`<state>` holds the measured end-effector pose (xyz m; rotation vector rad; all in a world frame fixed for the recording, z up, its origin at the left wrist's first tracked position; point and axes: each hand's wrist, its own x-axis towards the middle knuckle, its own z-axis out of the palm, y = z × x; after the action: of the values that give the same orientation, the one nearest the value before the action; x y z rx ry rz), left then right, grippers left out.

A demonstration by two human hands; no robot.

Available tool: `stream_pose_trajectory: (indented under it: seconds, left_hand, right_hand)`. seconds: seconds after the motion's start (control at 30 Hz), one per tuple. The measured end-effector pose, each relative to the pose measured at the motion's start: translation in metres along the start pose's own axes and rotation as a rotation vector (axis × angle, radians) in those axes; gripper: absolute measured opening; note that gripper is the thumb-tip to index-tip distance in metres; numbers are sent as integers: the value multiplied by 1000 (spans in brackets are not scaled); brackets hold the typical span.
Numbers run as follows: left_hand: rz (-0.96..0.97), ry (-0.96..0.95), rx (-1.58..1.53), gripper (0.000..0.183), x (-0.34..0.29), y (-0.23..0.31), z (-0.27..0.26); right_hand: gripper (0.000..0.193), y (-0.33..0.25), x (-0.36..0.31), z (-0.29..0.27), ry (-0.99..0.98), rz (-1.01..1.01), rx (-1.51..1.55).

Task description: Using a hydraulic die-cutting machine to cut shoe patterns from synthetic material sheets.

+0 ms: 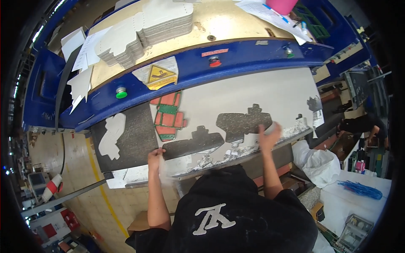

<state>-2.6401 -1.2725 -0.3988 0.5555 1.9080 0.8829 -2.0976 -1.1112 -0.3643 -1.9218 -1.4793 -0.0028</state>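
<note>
A large pale grey cardboard sheet (253, 90) lies on the press bed, with dark, machine-part-shaped openings cut through it. My left hand (156, 161) is closed at the sheet's front left edge, pinching a pale, motion-blurred cardboard scrap (167, 173). My right hand (270, 137) is at the right end of the larger opening, fingers apart, beside a small pale edge of card. A cutting die (168, 116) with red and green rubber blocks lies on the sheet's left part. Left of it, a loose cut-out cardboard piece (112, 135) rests on the dark board (135, 130).
Above the bed runs a blue press beam (190, 59) with a green button (121, 92), a red button (215, 61) and a yellow warning label. A stack of cut cardboard (164, 21) stands on top. At right are a white sack (316, 164) and a person (371, 126).
</note>
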Motion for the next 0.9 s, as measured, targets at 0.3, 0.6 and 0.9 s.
stream_pose_trajectory:
  seconds: [0.3,0.6,0.9]
  left_hand:
    - [82,109,27,11,0,54,23]
    - [60,214,3,12,10,63,50]
    - [170,407,56,15,-12,39,50]
  right_hand:
    - [65,154,98,-6,-125,679,-29]
    - [62,211,138,30,-128,689,-58]
    - [74,174,140,1,-408,472,-300]
